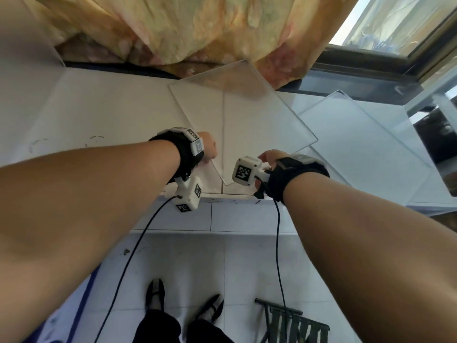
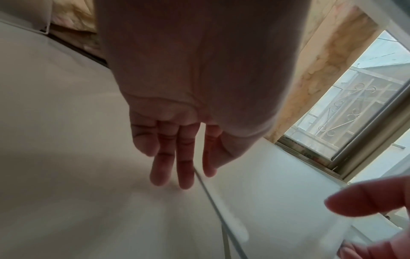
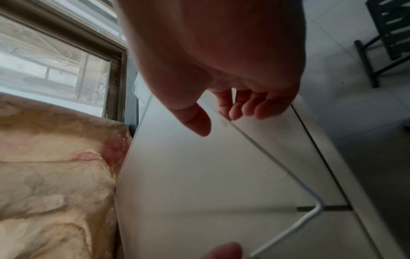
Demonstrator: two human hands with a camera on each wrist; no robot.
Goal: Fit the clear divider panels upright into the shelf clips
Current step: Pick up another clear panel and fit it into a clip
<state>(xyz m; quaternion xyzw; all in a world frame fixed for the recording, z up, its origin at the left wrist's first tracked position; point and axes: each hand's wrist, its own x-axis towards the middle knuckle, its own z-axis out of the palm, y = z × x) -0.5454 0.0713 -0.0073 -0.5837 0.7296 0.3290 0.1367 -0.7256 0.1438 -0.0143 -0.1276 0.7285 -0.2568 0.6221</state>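
Head view: a clear panel (image 1: 243, 120) lies tilted over the white ledge (image 1: 99, 115), its near corner at 6 o'clock between the two wrists, its far corner at 12 o'clock against the curtain (image 1: 188, 28). A second panel (image 1: 366, 149) lies at 3 o'clock, partly under the first.

Left hand (image 1: 207, 149): at the panel's near-left edge; the left wrist view shows straight, relaxed fingers (image 2: 170, 157) reaching down beside that edge, with no closed grasp visible.

Right hand (image 1: 269, 157): at the near-right edge; in the right wrist view its fingers (image 3: 248, 106) curl at the rim and the thumb (image 3: 195, 119) lies over the face, though a firm pinch cannot be confirmed.

No shelf clips are visible in any view.

Handling, as a judgement: the sheet looks rigid, thin, light and smooth, hence slippery and liable to scratch or chip at the corners. It is best held by opposite edges, thumbs on one face and fingers on the other, and raised upright.
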